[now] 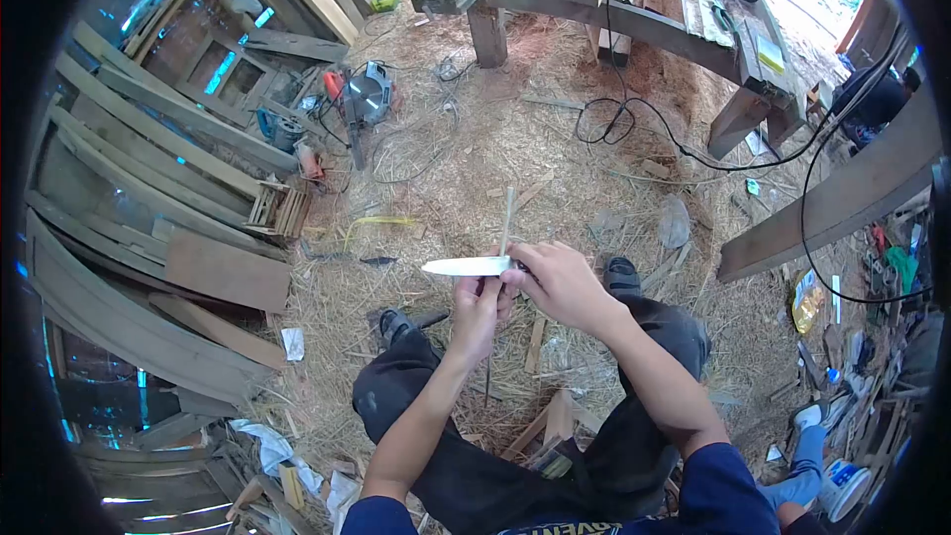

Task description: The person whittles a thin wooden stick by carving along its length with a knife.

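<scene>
My right hand (pixel 563 283) is closed round the handle of a knife (pixel 464 267). Its broad, pale blade points to the left and lies across a thin wooden stick (pixel 508 213). My left hand (pixel 475 317) grips that stick just below the blade, fingers wrapped round it. The stick's upper end sticks out above both hands, and its thin lower part hangs down between my knees. My right thumb is close to the stick where the blade crosses it. The knife's handle is mostly hidden in my right fist.
Wood shavings cover the floor. A circular saw (pixel 368 94) and other power tools stand at the upper left, near leaning planks (pixel 163 154). A wooden workbench (pixel 634 25) spans the top, with a black cable (pixel 684 151) trailing off it. Another person's leg (pixel 804 466) shows at lower right beside a white bucket (pixel 844 488).
</scene>
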A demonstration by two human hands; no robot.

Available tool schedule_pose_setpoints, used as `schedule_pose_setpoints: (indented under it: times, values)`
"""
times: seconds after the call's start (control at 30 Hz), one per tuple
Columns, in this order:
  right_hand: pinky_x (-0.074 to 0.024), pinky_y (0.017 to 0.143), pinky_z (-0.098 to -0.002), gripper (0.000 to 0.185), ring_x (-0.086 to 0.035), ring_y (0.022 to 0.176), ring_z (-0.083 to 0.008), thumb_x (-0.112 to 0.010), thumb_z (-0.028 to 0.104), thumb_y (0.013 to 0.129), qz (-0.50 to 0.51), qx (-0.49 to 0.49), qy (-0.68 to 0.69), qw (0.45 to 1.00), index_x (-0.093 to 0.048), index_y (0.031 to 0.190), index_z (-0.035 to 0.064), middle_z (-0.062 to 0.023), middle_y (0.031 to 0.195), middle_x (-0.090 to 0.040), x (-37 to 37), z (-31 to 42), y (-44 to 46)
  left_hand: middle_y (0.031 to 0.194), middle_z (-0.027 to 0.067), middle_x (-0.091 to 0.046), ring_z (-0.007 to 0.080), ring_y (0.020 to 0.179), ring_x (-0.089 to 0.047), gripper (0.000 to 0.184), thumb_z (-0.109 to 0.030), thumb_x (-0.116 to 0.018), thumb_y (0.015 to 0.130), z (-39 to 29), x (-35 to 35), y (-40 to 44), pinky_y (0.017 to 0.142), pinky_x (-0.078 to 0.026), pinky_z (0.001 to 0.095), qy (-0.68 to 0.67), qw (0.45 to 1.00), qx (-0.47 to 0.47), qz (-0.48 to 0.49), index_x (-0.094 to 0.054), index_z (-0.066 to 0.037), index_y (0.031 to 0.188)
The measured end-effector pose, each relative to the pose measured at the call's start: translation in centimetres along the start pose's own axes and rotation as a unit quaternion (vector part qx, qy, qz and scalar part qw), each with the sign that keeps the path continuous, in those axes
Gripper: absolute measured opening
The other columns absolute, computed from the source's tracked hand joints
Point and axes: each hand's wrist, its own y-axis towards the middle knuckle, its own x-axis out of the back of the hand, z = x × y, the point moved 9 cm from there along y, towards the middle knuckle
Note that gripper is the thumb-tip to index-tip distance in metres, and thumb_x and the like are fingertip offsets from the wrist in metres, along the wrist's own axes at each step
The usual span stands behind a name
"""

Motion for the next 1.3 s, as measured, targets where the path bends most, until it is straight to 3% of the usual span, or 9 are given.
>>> schedule_pose_setpoints:
  times: [0.33, 0.47, 0.73, 0.83, 0.93, 1.03, 1.1, 1.2, 1.3]
  values:
    - [-0.0426, 0.079, -0.0387, 0.035, -0.061, 0.086, -0.0267, -0.066, 0.036, 0.090, -0.052, 0.056, -0.089, 0.993, -0.063, 0.104, 0.0050, -0.0094, 0.089, -0.064, 1.8, 0.2, 0.3, 0.079, -0.0064, -0.054, -0.0005, 0.056, -0.036, 0.035, -0.014, -0.055, 0.105, -1.1, -0.5, -0.7, 0.046, -0.027, 0.0179, 0.047, 0.998, -0.036, 0.026, -0.058, -0.007, 0.139]
    - [-0.0412, 0.078, -0.0389, 0.033, -0.059, 0.084, -0.0272, -0.067, 0.037, 0.090, -0.060, 0.007, -0.149, 0.987, -0.062, 0.098, 0.0051, -0.0096, 0.088, -0.063, 3.2, -1.8, -0.1, 0.075, -0.0064, -0.050, 0.0004, 0.055, -0.035, 0.032, -0.024, -0.054, 0.106, -0.9, -0.4, -0.7, 0.044, -0.026, 0.0196, 0.018, 0.999, -0.008, 0.039, -0.063, -0.005, 0.130]
    - [-0.0408, 0.080, -0.0397, 0.026, -0.060, 0.087, -0.0283, -0.065, 0.029, 0.093, -0.121, -0.059, -0.208, 0.969, -0.063, 0.099, 0.0040, -0.0094, 0.091, -0.065, 5.4, -4.1, -1.6, 0.075, -0.0062, -0.047, -0.0007, 0.054, -0.034, 0.037, -0.023, -0.054, 0.106, -1.5, -0.7, -1.4, 0.044, -0.025, 0.0173, 0.040, 0.997, 0.017, 0.061, -0.058, -0.005, 0.137]
    - [-0.0445, 0.077, -0.0442, 0.014, -0.063, 0.088, -0.0326, -0.066, 0.023, 0.094, -0.249, -0.413, -0.124, 0.867, -0.065, 0.096, 0.0088, -0.0132, 0.087, -0.066, 12.7, -13.1, -6.0, 0.072, -0.0060, -0.046, -0.0007, 0.053, -0.035, 0.035, -0.024, -0.054, 0.106, -1.0, -0.5, -2.6, 0.044, -0.027, 0.0174, 0.046, 0.995, 0.013, 0.083, -0.060, -0.005, 0.135]
    - [-0.0459, 0.074, -0.0455, 0.017, -0.063, 0.084, -0.0355, -0.067, 0.024, 0.093, -0.229, -0.258, -0.255, 0.903, -0.065, 0.096, 0.0075, -0.0149, 0.086, -0.066, 14.5, -9.3, -5.9, 0.067, -0.0063, -0.043, -0.0005, 0.050, -0.033, 0.031, -0.026, -0.053, 0.107, -1.9, 1.4, -2.4, 0.042, -0.025, 0.0186, 0.045, 0.998, 0.009, 0.052, -0.062, -0.004, 0.127]
    - [-0.0449, 0.075, -0.0432, 0.022, -0.060, 0.077, -0.0325, -0.067, 0.027, 0.093, -0.192, -0.155, -0.120, 0.962, -0.065, 0.094, 0.0055, -0.0138, 0.081, -0.062, 8.5, -6.6, -5.2, 0.063, -0.0070, -0.040, 0.0001, 0.047, -0.030, 0.029, -0.029, -0.051, 0.107, -1.0, 1.9, -1.2, 0.041, -0.023, 0.0200, 0.001, 0.999, 0.031, 0.024, -0.064, -0.005, 0.119]
    - [-0.0466, 0.074, -0.0453, 0.023, -0.062, 0.082, -0.0346, -0.068, 0.023, 0.093, -0.123, -0.053, -0.114, 0.984, -0.063, 0.100, 0.0021, -0.0144, 0.088, -0.065, 6.3, -3.3, -2.7, 0.061, -0.0079, -0.037, 0.0009, 0.046, -0.028, 0.029, -0.033, -0.050, 0.107, -0.7, 1.8, -1.1, 0.041, -0.020, 0.0206, -0.003, 0.999, 0.050, 0.017, -0.063, -0.007, 0.112]
    - [-0.0486, 0.075, -0.0430, 0.028, -0.064, 0.084, -0.0330, -0.072, 0.025, 0.090, -0.054, -0.082, -0.052, 0.994, -0.062, 0.102, 0.0028, -0.0137, 0.093, -0.067, 3.1, -2.2, -1.9, 0.061, -0.0075, -0.038, 0.0016, 0.045, -0.027, 0.027, -0.032, -0.049, 0.108, -0.8, 0.2, -0.3, 0.041, -0.022, 0.0209, 0.020, 0.999, 0.041, 0.023, -0.060, -0.008, 0.111]
    - [-0.0496, 0.072, -0.0379, 0.034, -0.066, 0.083, -0.0273, -0.075, 0.028, 0.088, -0.072, -0.109, 0.025, 0.991, -0.061, 0.106, 0.0028, -0.0150, 0.091, -0.067, 1.8, -2.0, -1.3, 0.062, -0.0075, -0.039, 0.0013, 0.047, -0.029, 0.025, -0.033, -0.049, 0.108, -0.2, -0.9, 0.4, 0.042, -0.021, 0.0202, -0.013, 0.999, 0.045, 0.024, -0.058, -0.009, 0.105]
